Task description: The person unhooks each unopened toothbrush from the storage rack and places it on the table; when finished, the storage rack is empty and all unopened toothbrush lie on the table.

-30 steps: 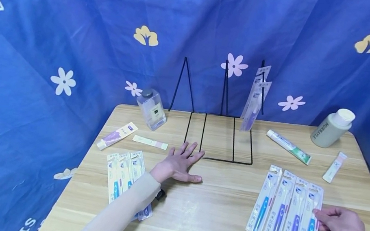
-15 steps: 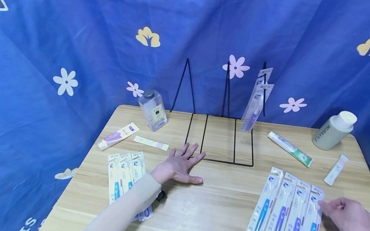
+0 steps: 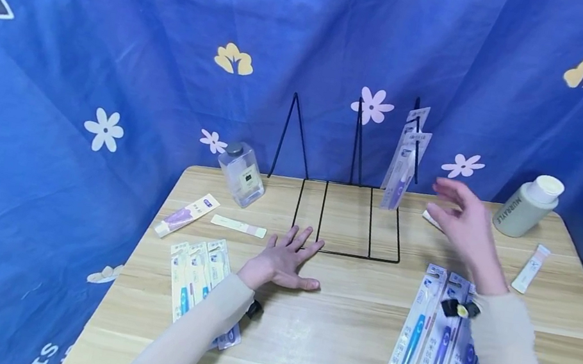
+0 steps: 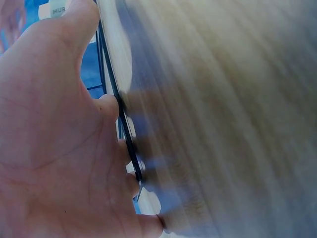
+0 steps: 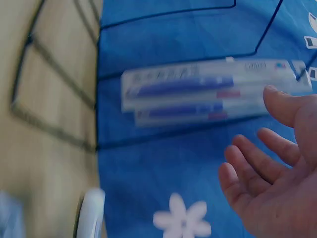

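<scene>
My left hand (image 3: pixel 285 265) lies with fingers spread at the front bar of a black wire rack (image 3: pixel 371 258); in the left wrist view the fingertips meet that bar. From the rack's right-hand arm hang packaged toothbrushes (image 3: pixel 403 172), one in front of another. Just right of them my right hand (image 3: pixel 462 222) is raised, fingers loosely bent and holding nothing. The right wrist view puts its thumb close to the hanging toothbrush packs (image 5: pixel 178 84). On the table at right lies a row of packaged toothbrushes (image 3: pixel 415 334), partly covered by my right forearm.
More toothbrush packs (image 3: pixel 191 275) lie beside my left forearm. A clear bottle (image 3: pixel 241 176), purple-white tube (image 3: pixel 186 215) and slim sachet (image 3: pixel 238 225) are at left. At right stand a grey-green bottle (image 3: pixel 527 207) and a small tube (image 3: pixel 530 268); my right hand hides most of a toothpaste tube (image 3: pixel 431 220).
My right hand has left the rightmost toothbrush pack on the table and moved up and left to beside the hanging packs. The left hand has stayed in place.
</scene>
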The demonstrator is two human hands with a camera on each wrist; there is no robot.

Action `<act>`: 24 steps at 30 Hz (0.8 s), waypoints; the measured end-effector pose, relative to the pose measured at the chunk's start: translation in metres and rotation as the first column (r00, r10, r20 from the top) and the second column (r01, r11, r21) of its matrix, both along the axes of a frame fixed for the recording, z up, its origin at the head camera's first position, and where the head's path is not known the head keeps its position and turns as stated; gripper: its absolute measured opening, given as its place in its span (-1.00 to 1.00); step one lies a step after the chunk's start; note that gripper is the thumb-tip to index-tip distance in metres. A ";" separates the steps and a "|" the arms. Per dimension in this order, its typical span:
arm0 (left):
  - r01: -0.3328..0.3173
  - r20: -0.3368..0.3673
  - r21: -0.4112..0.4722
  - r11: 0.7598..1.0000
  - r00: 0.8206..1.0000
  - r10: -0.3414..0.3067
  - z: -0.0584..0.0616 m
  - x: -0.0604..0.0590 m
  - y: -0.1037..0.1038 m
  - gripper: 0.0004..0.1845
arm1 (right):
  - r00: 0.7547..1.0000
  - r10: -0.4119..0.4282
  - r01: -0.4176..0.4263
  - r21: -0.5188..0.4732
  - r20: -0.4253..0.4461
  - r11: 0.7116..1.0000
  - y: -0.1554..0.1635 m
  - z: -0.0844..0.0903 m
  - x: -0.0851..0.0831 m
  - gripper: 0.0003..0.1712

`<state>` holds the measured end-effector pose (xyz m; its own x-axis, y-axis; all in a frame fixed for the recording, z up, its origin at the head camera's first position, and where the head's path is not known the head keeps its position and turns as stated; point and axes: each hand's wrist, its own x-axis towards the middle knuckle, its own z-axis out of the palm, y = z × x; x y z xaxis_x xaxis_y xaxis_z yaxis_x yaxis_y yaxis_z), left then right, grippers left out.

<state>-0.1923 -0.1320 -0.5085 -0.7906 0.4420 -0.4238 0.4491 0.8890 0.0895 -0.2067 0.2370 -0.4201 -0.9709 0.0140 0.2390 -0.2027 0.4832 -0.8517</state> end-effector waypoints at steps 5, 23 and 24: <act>0.001 0.003 0.008 1.000 1.000 -0.001 0.001 0.000 0.000 0.08 | 0.997 0.079 -0.082 -0.155 -0.025 0.984 -0.032 0.014 -0.035 -0.30; 0.007 0.001 -0.010 1.000 1.000 -0.007 0.003 0.001 0.001 0.09 | 0.999 -0.003 -0.005 -0.177 -0.042 0.984 -0.049 0.010 -0.018 -0.76; 0.006 0.003 -0.009 1.000 1.000 -0.006 0.002 0.001 0.001 0.09 | 0.999 -0.005 -0.001 -0.167 -0.035 0.986 -0.048 0.010 -0.012 -0.76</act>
<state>-0.1914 -0.1315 -0.5062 -0.7866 0.4430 -0.4300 0.4542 0.8870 0.0831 -0.2185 0.1888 -0.4098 -0.9617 0.0588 0.2676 -0.2334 0.3358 -0.9126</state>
